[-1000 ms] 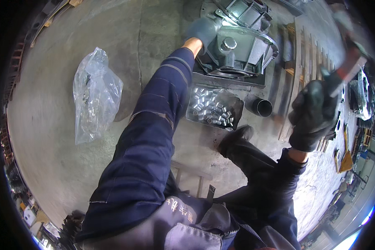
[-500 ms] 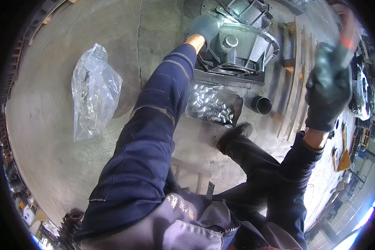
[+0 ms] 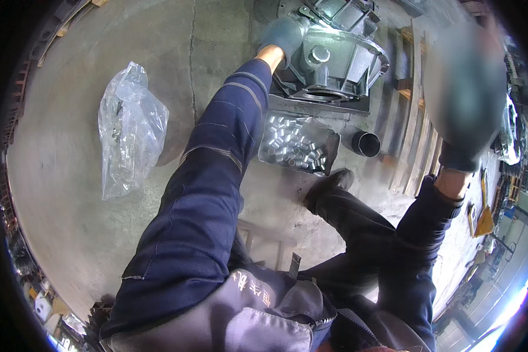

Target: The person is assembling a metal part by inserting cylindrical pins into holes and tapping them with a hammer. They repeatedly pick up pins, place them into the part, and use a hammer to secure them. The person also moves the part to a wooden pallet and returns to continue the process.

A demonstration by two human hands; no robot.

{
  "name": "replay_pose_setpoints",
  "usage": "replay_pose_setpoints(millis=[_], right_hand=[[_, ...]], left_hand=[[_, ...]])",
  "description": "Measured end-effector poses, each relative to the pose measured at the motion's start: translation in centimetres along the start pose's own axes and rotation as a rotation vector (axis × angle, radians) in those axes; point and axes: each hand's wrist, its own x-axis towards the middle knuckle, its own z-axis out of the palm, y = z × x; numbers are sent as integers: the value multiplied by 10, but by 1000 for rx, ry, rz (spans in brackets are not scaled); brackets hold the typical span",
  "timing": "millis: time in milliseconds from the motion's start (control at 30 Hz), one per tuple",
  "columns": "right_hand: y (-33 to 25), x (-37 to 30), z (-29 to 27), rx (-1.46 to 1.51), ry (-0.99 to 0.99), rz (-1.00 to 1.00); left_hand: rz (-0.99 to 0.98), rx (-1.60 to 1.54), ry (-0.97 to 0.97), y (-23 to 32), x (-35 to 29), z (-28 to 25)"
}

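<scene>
My left hand (image 3: 284, 40), in a grey-green glove, is closed at the left side of a large grey metal casting (image 3: 340, 61). Its fingers curl near a lug there, and what they grip is hidden. A round capped boss stands on the casting to the right of that hand. My right hand (image 3: 472, 94), in a dark glove, is raised at the far right and heavily smeared by motion. Half a second ago it was closed on a tool with a red part; only a faint reddish smear shows above it now.
Before the casting lies an open plastic bag (image 3: 293, 144) of short silver metal sleeves. A dark pipe piece (image 3: 366, 144) stands beside it. Wooden pallet slats (image 3: 413, 105) run along the right. A clear plastic bag (image 3: 132, 132) lies on the concrete at left. My shoe (image 3: 328, 186) is close to the sleeves.
My right hand has swung slightly up and to the right and is now blurred. My left hand stays on the casting; the whole scene has shifted a little leftward in view.
</scene>
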Motion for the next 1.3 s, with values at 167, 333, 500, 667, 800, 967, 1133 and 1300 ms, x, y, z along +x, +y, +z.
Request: replay_pose_setpoints(millis=[167, 333, 500, 667, 800, 967, 1133, 1300], right_hand=[[13, -66, 73, 533, -184, 541], [45, -70, 53, -200, -398, 180], [-11, 13, -18, 187, -5, 203], [-14, -59, 69, 113, -36, 260], [42, -79, 62, -271, -513, 248], [-5, 5, -21, -79, -183, 107], [-33, 3, 16, 325, 170, 173], [38, -77, 82, -302, -589, 301]], left_hand=[[52, 4, 13, 0, 1, -6], [25, 129, 8, -2, 2, -5], [39, -23, 32, -1, -3, 2], [61, 37, 91, 0, -4, -2], [130, 9, 25, -5, 5, -10], [21, -22, 62, -7, 5, 1], [-23, 2, -11, -3, 1, 7], [19, 157, 21, -2, -3, 5]])
